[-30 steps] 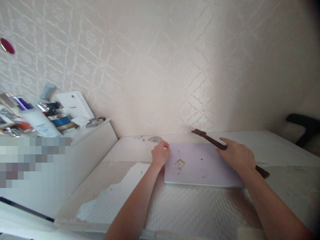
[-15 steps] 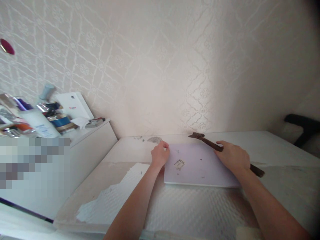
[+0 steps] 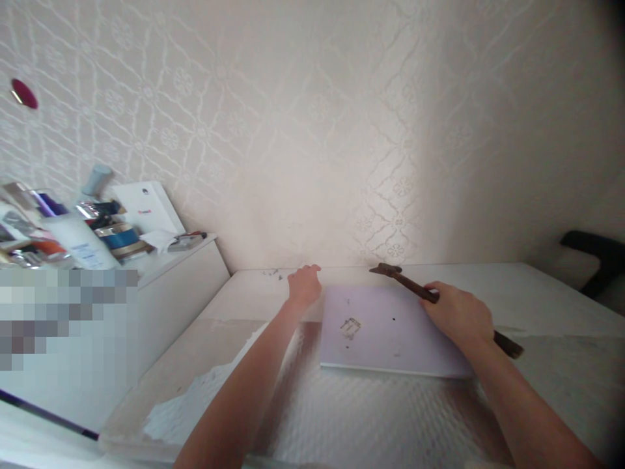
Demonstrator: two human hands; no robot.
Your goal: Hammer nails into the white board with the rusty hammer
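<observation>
A pale lilac board (image 3: 371, 342) lies flat on the worktop, with a small printed mark, dark dots and faint marks on its face. My right hand (image 3: 459, 316) is wrapped around the wooden handle of a hammer (image 3: 413, 286). The hammer's dark head points toward the wall, above the board's far edge. Just off the board's far left corner is my left hand (image 3: 305, 286), its fingers loosely bent and apart, with nothing visible in them. Several tiny metal pieces (image 3: 273, 273) lie on the worktop left of it, too small to name.
Under the board a white textured sheet (image 3: 342, 417) covers part of the worktop (image 3: 493, 280). A white cabinet (image 3: 170, 312) at left carries bottles, jars and a white box (image 3: 146, 205). Patterned wallpaper (image 3: 312, 130) rises behind. A black curved object (image 3: 590, 251) stands at the right edge.
My left hand has come off the board's left edge and moved left and toward the wall, covering the grey semicircular thing there. My right hand keeps the hammer almost still.
</observation>
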